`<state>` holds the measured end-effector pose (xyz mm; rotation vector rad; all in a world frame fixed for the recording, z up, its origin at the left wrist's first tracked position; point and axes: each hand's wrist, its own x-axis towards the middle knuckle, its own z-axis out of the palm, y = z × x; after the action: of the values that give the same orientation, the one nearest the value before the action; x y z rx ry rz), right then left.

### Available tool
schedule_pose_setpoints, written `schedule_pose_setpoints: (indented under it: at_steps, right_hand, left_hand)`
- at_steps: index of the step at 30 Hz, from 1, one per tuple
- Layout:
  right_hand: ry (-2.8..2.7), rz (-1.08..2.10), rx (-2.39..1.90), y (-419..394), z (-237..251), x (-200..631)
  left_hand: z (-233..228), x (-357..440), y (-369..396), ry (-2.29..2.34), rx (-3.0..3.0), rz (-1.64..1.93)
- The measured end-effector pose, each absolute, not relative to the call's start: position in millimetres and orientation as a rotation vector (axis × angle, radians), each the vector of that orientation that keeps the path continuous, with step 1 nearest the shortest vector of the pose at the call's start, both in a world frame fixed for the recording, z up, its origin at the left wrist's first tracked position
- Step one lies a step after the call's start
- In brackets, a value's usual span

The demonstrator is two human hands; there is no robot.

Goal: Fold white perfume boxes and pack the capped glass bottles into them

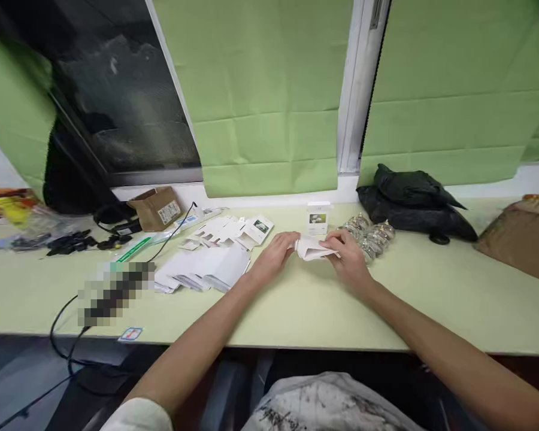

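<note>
A small white flat carton blank (311, 249) lies on the pale green table (305, 305) at the centre. Both my hands grip it: my left hand (273, 256) pinches its left end, my right hand (349, 256) holds its right end from above. Left of my left hand lies a spread pile of flat white carton blanks (211, 266), with more printed blanks (233, 230) behind it. An upright finished white box (318, 218) with a small picture stands just behind my hands. A cluster of small glass jars (371, 233) sits right of it, close to my right hand.
A black bag (413, 200) lies at the back right, a brown parcel (521, 239) at the far right. A small cardboard box (157, 208), black cables (72, 242), a blurred dark device (117, 290) with its cord, and plastic packets (13, 209) lie at the left. Green blinds hang behind.
</note>
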<state>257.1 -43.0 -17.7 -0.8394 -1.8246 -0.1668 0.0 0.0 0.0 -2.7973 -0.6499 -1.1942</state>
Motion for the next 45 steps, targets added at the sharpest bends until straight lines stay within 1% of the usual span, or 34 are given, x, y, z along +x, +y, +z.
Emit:
schedule_pose_setpoints:
  at_steps: [6,14,21,24,27,30,34,37,40,45]
  right_hand:
    - [-1.812,-0.19,-0.959,-49,-10,259]
    - [-1.881,-0.501,-0.946,-49,-7,257]
    - [-1.939,-0.633,-0.95,-51,-2,258]
    - [-1.984,-0.626,-0.97,-47,-5,260]
    - [-2.053,-0.598,-0.984,-43,-10,261]
    - [-2.08,-0.595,-0.992,-41,-13,261]
    - [-2.101,-0.588,-0.988,-41,-14,259]
    - [-2.132,-0.553,-0.988,-44,-13,257]
    - [-2.144,-0.516,-0.997,-45,-13,255]
    - [-2.107,-0.456,-1.033,-46,-12,253]
  left_hand:
    - [-2,2,-4,-0.703,-2.893,-1.158]
    - [-1,1,-9,-0.792,-2.983,-1.163]
    - [-6,3,-10,-0.884,-2.98,-1.196]
    - [-9,3,-8,-0.864,-2.933,-1.187]
    - [-9,1,-7,-0.738,-2.886,-1.166]
    - [-5,-1,-8,-0.645,-2.869,-1.042]
    - [2,-1,-13,-0.776,-2.841,-0.778]
    - [5,1,-16,-0.853,-2.8,-0.646]
    - [7,3,-17,-0.853,-2.785,-0.603]
    - [6,4,-15,-0.877,-2.728,-0.633]
